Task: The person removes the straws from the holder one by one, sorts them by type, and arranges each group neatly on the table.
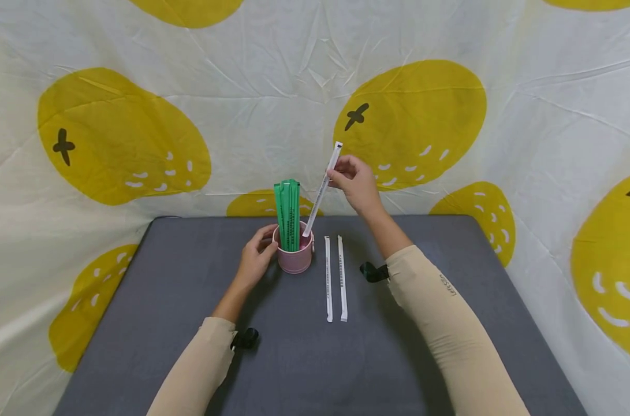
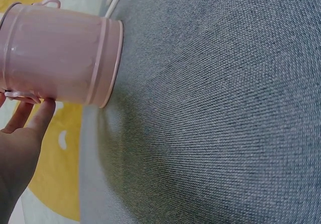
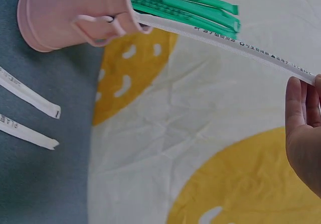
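Note:
A small pink metal bucket (image 1: 295,258) (image 2: 60,56) (image 3: 70,14) stands on the grey table (image 1: 304,358) and holds several green wrapped sticks (image 1: 289,214) (image 3: 185,8). My left hand (image 1: 256,254) (image 2: 25,133) holds the bucket's left side with curled fingers. My right hand (image 1: 352,180) (image 3: 303,128) pinches the upper part of a white wrapped stick (image 1: 322,189) (image 3: 225,43), which leans with its lower end inside the bucket. Two more white sticks (image 1: 335,278) (image 3: 27,113) lie side by side on the table just right of the bucket.
A white cloth with large yellow fruit prints (image 1: 408,121) hangs behind and around the table. A black strap piece (image 1: 372,271) shows at the right wrist and another (image 1: 246,338) at the left wrist. Both forearms wear beige sleeves.

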Tool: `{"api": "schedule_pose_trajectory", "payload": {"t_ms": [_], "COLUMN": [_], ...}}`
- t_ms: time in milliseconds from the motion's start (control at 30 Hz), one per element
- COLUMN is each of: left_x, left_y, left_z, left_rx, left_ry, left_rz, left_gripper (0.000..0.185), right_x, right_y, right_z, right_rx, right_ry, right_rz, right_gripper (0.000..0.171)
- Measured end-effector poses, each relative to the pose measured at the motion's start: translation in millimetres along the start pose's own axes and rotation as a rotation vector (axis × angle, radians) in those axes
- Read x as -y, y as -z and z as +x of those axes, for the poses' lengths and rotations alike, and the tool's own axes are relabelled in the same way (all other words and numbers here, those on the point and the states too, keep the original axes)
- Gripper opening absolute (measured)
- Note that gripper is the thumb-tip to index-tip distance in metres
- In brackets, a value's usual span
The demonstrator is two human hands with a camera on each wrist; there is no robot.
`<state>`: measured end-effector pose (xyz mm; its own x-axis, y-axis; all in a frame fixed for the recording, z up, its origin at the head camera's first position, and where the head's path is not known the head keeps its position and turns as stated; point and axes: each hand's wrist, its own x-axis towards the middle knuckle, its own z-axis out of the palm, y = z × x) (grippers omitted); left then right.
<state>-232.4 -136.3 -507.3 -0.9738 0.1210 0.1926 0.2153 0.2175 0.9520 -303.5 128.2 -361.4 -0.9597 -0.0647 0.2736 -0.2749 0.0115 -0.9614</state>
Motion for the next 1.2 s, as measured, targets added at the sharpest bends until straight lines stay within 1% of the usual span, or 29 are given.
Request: {"api": "schedule_pose_trajectory", "payload": {"t_ms": [100, 267, 367, 433, 567, 900, 1033, 1200], "left_x": [-5.2, -28.8, -36.4, -37.5, -36.2, -35.2, -34.4, -33.0], "left_y": [0.6, 2.1, 2.8, 3.0, 2.7, 2.0, 2.3, 1.6], "left_z": [-0.5, -6.2, -8.7, -9.4, -9.4, -8.9, -8.6, -8.3], "left_rx": [0.011, 0.024, 0.027, 0.028, 0.032, 0.035, 0.029, 0.030], "left_ry": [0.008, 0.006, 0.008, 0.008, 0.002, -0.002, -0.002, -0.001], "left_rz": [0.000, -0.006, -0.009, -0.010, -0.012, -0.018, -0.028, -0.023], "left_gripper": [0.045, 0.044, 0.044, 0.044, 0.044, 0.044, 0.044, 0.045], "right_x": [5, 14, 18, 17, 10, -17, -30, -48], "right_y": [5, 17, 27, 35, 51, 82, 88, 92], "right_z": [0, -1, -3, -5, -13, -34, -41, -51], "right_rx": [-0.014, -0.032, -0.037, -0.046, -0.067, -0.112, -0.103, -0.057], "right_ry": [0.007, 0.012, 0.007, -0.001, -0.026, -0.123, -0.165, -0.208], "right_rz": [0.020, 0.036, 0.067, 0.085, 0.081, 0.051, -0.005, -0.101], "right_gripper": [0.022, 0.020, 0.019, 0.018, 0.018, 0.024, 0.031, 0.038]}}
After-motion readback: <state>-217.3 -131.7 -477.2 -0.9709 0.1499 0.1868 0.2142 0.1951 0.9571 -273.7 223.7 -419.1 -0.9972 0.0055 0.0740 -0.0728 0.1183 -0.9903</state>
